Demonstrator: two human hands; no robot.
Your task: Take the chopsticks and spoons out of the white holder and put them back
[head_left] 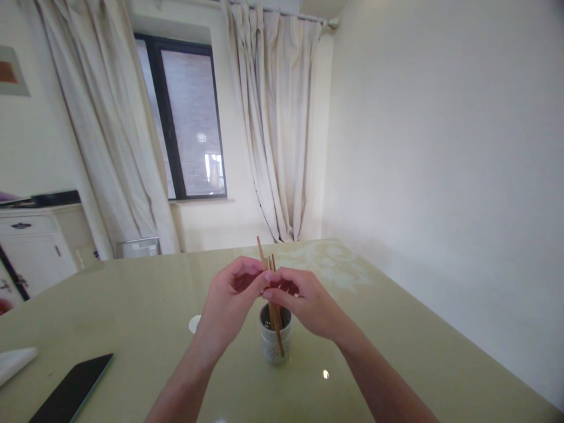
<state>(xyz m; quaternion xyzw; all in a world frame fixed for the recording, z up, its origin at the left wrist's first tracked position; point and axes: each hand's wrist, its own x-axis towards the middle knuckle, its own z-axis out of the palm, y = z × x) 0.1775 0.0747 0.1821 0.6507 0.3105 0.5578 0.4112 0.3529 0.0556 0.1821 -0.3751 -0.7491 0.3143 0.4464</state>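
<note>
At frame centre, we find left hand (229,298) and right hand (308,298) fingers pinching a chopstick (279,339). A cup (268,343) stands below.

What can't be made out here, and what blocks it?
All in the head view:
- Which fingers grip the chopsticks, and how many there are: left hand and right hand cover them.
- White disc: partly behind the left forearm.
- Black tablet-like device: cut by bottom edge.
- White object: cut by left edge.
</note>
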